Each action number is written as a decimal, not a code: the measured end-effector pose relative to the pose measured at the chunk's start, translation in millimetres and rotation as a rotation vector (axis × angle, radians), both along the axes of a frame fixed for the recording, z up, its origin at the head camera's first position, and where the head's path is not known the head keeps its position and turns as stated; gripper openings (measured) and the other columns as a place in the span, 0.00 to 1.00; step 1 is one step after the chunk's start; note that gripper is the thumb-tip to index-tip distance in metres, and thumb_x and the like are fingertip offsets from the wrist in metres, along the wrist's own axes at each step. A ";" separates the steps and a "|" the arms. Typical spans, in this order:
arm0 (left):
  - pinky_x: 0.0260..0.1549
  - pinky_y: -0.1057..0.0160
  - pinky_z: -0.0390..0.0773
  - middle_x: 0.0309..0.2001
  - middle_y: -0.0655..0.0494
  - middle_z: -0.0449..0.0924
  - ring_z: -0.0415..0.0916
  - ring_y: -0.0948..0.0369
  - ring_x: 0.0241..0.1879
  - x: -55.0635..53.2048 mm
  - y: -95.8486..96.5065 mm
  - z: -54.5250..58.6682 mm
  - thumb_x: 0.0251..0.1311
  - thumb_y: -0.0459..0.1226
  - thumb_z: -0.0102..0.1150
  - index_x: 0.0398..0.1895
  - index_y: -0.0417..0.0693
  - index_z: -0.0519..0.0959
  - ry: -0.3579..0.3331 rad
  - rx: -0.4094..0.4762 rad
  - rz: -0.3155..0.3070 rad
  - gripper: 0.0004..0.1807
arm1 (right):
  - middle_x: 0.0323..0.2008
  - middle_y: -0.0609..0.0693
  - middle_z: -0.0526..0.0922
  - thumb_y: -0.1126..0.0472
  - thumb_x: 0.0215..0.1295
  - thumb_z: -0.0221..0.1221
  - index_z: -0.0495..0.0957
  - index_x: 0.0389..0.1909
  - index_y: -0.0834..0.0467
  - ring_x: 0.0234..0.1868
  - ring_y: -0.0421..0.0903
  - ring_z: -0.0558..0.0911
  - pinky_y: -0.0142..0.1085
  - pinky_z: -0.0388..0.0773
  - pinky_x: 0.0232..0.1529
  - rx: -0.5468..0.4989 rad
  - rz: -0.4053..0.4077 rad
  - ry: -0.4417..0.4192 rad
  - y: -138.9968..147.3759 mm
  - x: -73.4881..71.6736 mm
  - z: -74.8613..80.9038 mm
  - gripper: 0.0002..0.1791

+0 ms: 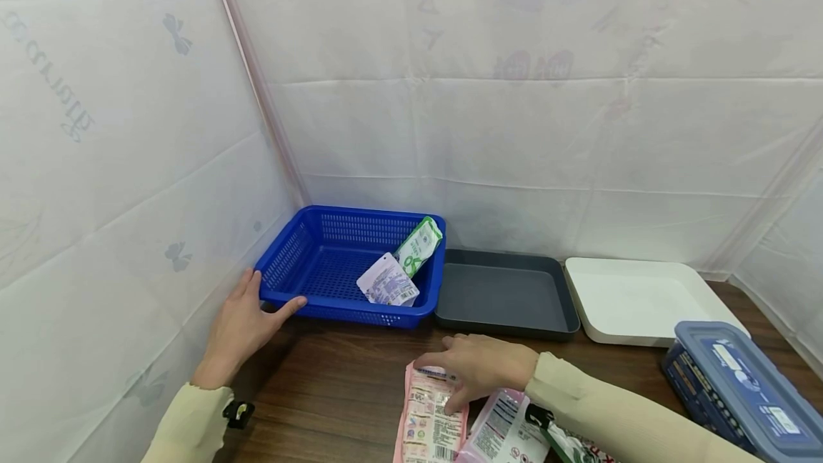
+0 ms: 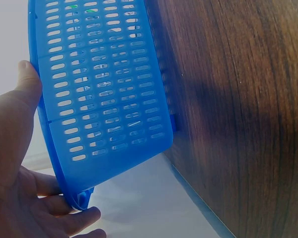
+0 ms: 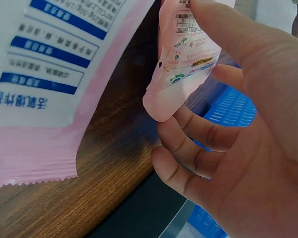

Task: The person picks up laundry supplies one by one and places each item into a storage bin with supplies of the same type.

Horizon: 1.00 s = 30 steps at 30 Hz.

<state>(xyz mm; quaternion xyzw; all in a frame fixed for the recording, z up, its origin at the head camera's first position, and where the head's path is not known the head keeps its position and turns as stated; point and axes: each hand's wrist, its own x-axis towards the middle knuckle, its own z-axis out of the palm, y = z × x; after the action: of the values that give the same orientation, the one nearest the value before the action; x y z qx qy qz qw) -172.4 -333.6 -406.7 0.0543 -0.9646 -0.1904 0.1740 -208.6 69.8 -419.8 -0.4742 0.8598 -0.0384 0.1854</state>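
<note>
My left hand (image 1: 241,327) holds the front left corner of a blue plastic basket (image 1: 379,315), thumb along the front rim and fingers around the left side. The left wrist view shows the thumb (image 2: 29,79) on the rim and fingertips beyond the corner. My right hand (image 1: 479,366) pinches the top end of a pink printed pouch (image 1: 431,413); in the right wrist view, the pouch (image 3: 184,64) sits between thumb and fingers. Beside it lies a pink-and-white packet (image 1: 504,427), and a green-and-black packet (image 1: 575,446) is partly hidden under the right forearm.
Inside the basket lie a purple-white pouch (image 1: 388,281) and a green-white packet (image 1: 419,243). To its right stand a dark grey tray (image 1: 504,295) and a white tray (image 1: 643,299). A blue-lidded box (image 1: 746,384) occupies the right side. White sheeting (image 1: 514,127) encloses the wooden table (image 1: 321,377).
</note>
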 end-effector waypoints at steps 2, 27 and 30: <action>0.62 0.28 0.63 0.74 0.20 0.53 0.58 0.24 0.68 0.0 0.1 0.1 0.57 0.68 0.64 0.74 0.21 0.55 0.000 0.000 0.000 0.65 | 0.65 0.52 0.77 0.38 0.57 0.73 0.67 0.72 0.27 0.58 0.46 0.78 0.46 0.79 0.56 0.007 0.002 -0.002 -0.7 -0.7 -0.2 0.41; 0.62 0.29 0.64 0.73 0.20 0.54 0.59 0.24 0.68 0.2 -0.1 -0.6 0.57 0.69 0.64 0.74 0.21 0.56 0.010 -0.017 0.003 0.64 | 0.65 0.51 0.78 0.38 0.57 0.73 0.69 0.72 0.29 0.59 0.46 0.79 0.45 0.79 0.55 0.001 0.030 0.023 -2.5 -2.2 0.3 0.41; 0.62 0.29 0.64 0.73 0.20 0.54 0.59 0.24 0.68 0.0 -0.4 -1.0 0.57 0.68 0.64 0.74 0.21 0.56 0.014 -0.016 0.002 0.64 | 0.62 0.47 0.80 0.39 0.57 0.73 0.69 0.72 0.30 0.54 0.42 0.79 0.42 0.80 0.52 -0.006 0.040 0.033 -2.5 -2.5 0.6 0.40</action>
<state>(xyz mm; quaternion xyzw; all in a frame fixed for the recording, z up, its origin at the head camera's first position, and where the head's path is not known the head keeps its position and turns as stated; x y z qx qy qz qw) -172.4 -334.0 -407.7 0.0525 -0.9647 -0.1832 0.1816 -211.2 67.3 -419.2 -0.4927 0.8529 -0.0296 0.1704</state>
